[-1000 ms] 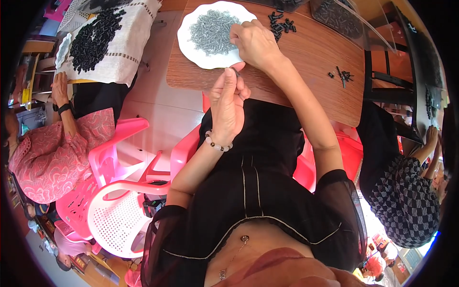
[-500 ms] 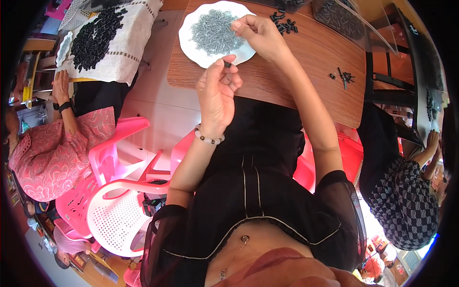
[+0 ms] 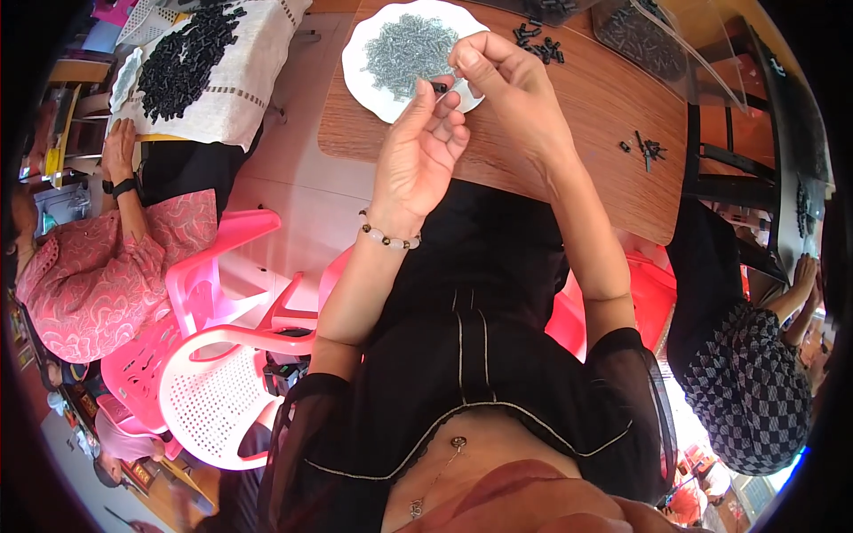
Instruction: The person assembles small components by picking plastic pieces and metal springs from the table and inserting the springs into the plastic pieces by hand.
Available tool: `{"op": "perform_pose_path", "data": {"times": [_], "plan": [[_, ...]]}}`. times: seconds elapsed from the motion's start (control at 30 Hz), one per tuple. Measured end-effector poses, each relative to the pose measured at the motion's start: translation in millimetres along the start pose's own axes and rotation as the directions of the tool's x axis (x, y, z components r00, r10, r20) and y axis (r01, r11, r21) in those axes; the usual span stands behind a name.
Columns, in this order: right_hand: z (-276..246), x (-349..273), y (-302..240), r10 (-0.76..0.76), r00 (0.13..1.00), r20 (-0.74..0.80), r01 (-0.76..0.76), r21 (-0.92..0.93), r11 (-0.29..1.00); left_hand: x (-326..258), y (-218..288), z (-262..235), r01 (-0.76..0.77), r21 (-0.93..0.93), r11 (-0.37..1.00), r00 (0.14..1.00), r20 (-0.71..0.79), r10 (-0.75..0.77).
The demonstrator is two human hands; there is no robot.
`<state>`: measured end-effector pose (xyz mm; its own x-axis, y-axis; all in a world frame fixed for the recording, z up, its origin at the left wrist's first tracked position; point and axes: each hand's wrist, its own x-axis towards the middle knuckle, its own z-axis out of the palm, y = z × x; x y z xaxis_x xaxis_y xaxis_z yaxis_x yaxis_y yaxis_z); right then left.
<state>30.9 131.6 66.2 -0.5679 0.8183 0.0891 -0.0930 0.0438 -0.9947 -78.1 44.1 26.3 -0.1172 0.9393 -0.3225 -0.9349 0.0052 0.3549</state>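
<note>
My left hand [image 3: 422, 151], a beaded bracelet at its wrist, pinches a small black cylindrical piece [image 3: 439, 87] between thumb and fingers. Close to that piece, the thumb and forefinger of my right hand [image 3: 515, 84] are pressed together on a tiny silvery piece, too small to make out well. Both hands are raised over the near right rim of a white scalloped plate [image 3: 355, 93]. A heap of small silvery metal pieces [image 3: 404, 55], which look like springs, covers the plate's middle.
The plate stands on a brown wooden table [image 3: 613, 133]. Black pieces [image 3: 542, 46] lie behind my right hand, others [image 3: 650, 149] at the right edge, near a clear plastic box [image 3: 635, 40]. At left, a person sits by a cloth-covered table piled with black pieces [image 3: 187, 62]; another person works at right.
My right hand has come off the heap, back toward me, with a tiny silvery piece at its fingertips. My left hand has risen slightly to the right, bringing the black piece close to it.
</note>
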Motion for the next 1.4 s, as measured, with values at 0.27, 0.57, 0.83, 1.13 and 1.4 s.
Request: {"op": "perform_pose_path", "data": {"times": [0.27, 0.57, 0.83, 1.13, 1.4], "plan": [[6, -25, 4, 0.016, 0.998, -0.061, -0.007, 0.137, 0.991, -10, -10, 7, 0.207, -0.265, 0.942, 0.978, 0.035, -0.205], [10, -30, 14, -0.141, 0.984, -0.110, 0.145, 0.027, 0.989, -16, -18, 15, 0.144, -0.173, 0.974, 0.986, -0.054, -0.155], [5, -35, 21, -0.348, 0.935, -0.075, 0.295, -0.384, 0.875, -19, -22, 10, 0.114, -0.148, 0.982, 0.989, -0.081, -0.127], [-17, -60, 11, -0.153, 0.988, 0.000, 0.151, -0.145, 0.978, -24, -35, -4, 0.054, 0.017, 0.998, 0.997, 0.062, -0.055], [-35, -78, 8, -0.105, 0.993, 0.062, 0.117, -0.238, 0.964, -30, -48, -13, 0.161, 0.114, 0.980, 0.970, 0.166, -0.179]]}}
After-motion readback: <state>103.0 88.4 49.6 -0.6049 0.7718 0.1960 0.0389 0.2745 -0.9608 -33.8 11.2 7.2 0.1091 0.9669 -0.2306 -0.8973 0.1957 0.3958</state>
